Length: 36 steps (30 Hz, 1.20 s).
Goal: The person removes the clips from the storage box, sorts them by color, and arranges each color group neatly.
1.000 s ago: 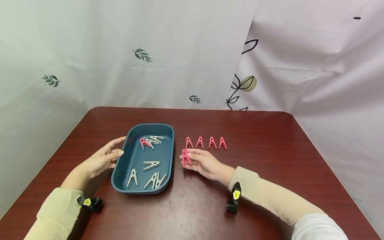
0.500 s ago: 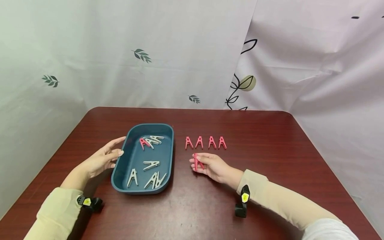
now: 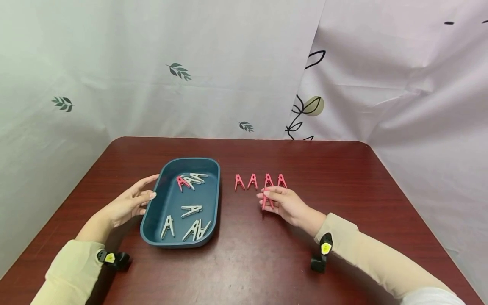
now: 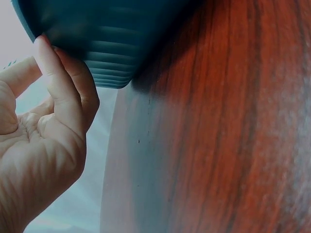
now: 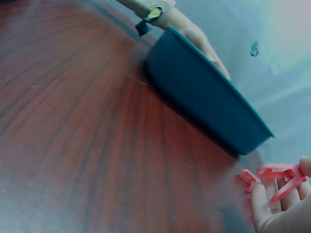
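A pink clothespin (image 3: 265, 202) is pinched between the thumb and fingers of my right hand (image 3: 292, 207), its two legs spread in the right wrist view. Just beyond that hand, several pink clothespins (image 3: 239, 182) stand in a row, and the hand overlaps the feet of the two on the right. My left hand (image 3: 123, 206) holds the left rim of a blue tray (image 3: 219, 190), thumb at the rim and fingers bent against the outer wall. Inside the tray lie several whitish clothespins (image 3: 192, 210) and one pink clothespin (image 3: 181, 183) near its far end.
All of this is on a dark red wooden table (image 3: 343, 178). A pale curtain (image 3: 228, 63) with leaf prints hangs behind the table's far edge. Each wrist wears a small black camera (image 3: 319, 262).
My right hand has moved right from beside the tray, carrying the pink clothespin to below the right end of the row. My left hand and the tray have stayed put.
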Tool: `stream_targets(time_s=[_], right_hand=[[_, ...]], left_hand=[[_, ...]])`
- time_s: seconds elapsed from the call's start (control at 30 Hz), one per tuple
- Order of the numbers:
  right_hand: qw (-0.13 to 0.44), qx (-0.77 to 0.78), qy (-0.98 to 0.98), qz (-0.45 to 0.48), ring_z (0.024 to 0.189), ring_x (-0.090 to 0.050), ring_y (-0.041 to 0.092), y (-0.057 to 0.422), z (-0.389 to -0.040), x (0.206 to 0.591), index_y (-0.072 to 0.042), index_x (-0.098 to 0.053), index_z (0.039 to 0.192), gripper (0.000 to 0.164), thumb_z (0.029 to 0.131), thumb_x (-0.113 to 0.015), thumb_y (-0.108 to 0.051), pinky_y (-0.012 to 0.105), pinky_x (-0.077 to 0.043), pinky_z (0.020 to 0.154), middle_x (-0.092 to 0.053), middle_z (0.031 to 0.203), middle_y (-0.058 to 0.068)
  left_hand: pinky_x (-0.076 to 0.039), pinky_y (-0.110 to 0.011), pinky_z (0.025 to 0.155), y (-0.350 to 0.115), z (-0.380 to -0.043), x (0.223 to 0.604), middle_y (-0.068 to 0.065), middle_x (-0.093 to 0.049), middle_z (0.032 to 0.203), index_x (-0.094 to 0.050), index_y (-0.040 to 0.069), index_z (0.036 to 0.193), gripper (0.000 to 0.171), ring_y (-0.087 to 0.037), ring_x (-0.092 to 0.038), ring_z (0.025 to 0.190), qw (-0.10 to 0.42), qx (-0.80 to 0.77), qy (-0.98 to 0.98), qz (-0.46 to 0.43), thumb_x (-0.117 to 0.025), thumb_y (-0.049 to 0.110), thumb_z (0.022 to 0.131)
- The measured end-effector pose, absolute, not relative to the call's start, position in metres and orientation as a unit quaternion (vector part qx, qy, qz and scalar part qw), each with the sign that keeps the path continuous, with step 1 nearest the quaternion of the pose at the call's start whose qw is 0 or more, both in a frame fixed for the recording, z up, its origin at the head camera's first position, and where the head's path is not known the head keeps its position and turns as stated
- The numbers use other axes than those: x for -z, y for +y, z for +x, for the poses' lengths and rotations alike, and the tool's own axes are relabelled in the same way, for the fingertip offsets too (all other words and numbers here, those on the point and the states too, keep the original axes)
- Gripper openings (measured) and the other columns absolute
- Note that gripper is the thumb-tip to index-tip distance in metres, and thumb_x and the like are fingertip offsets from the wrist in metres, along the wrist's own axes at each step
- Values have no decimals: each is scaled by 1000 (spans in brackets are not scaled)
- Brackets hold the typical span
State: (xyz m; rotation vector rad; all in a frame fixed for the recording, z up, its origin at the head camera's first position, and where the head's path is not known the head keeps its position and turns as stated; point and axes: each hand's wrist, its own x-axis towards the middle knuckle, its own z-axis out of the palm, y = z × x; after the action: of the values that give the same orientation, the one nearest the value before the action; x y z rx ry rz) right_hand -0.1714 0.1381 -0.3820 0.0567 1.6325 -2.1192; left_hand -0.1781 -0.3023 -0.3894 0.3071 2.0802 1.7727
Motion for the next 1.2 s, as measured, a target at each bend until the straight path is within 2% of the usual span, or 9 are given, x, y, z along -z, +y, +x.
stream_targets(time_s=[0.1,0.17,0.27,0.43,0.67,0.83,1.2], right_hand=[[213,774,596,19,82,-66,10,145,-175,378,-9,-64,95,13,94,-53,-3,27,-56,78,-71,89,-1],[202,774,600,20,79,-65,8,149,-177,376,-10,-64,92,14,94,-52,-1,25,-55,76,-70,84,-4],[182,764,619,26,76,-64,5,154,-180,374,-2,-62,100,12,93,-54,-1,23,-55,75,-68,79,-6],[147,715,681,52,75,-61,3,165,-185,373,14,-53,120,35,91,-59,-5,20,-53,75,-66,80,-9],[95,648,754,47,78,-61,5,183,-193,376,12,-55,121,40,90,-63,-11,19,-52,70,-66,84,-10],[69,630,773,16,75,-62,5,198,-200,376,14,-51,123,42,91,-62,-9,18,-53,67,-64,83,-12],[80,597,798,-26,71,-64,7,224,-223,376,16,-50,119,41,90,-64,-9,22,-55,64,-65,79,-11]], left_hand=[[-58,-34,74,-303,-178,389,4,-66,110,-15,18,151,59,-15,-68,94,194,-630,744,109,-45,12,100],[-58,-34,74,-303,-178,389,4,-65,111,-15,19,151,59,-14,-68,94,194,-630,744,108,-45,12,100],[-58,-34,74,-303,-178,389,4,-65,111,-16,19,151,59,-14,-68,95,194,-634,741,109,-45,12,100],[-58,-35,74,-302,-177,390,4,-65,111,-17,20,150,58,-14,-68,95,194,-639,737,108,-45,12,100],[-58,-35,75,-302,-177,390,4,-65,112,-16,20,150,58,-15,-68,96,195,-639,737,107,-45,12,100],[-58,-35,74,-302,-177,390,3,-66,112,-16,19,150,58,-16,-68,95,195,-643,732,109,-45,11,100],[-58,-35,75,-301,-177,390,4,-65,112,-13,18,151,60,-16,-67,96,196,-630,745,99,-45,13,100]])
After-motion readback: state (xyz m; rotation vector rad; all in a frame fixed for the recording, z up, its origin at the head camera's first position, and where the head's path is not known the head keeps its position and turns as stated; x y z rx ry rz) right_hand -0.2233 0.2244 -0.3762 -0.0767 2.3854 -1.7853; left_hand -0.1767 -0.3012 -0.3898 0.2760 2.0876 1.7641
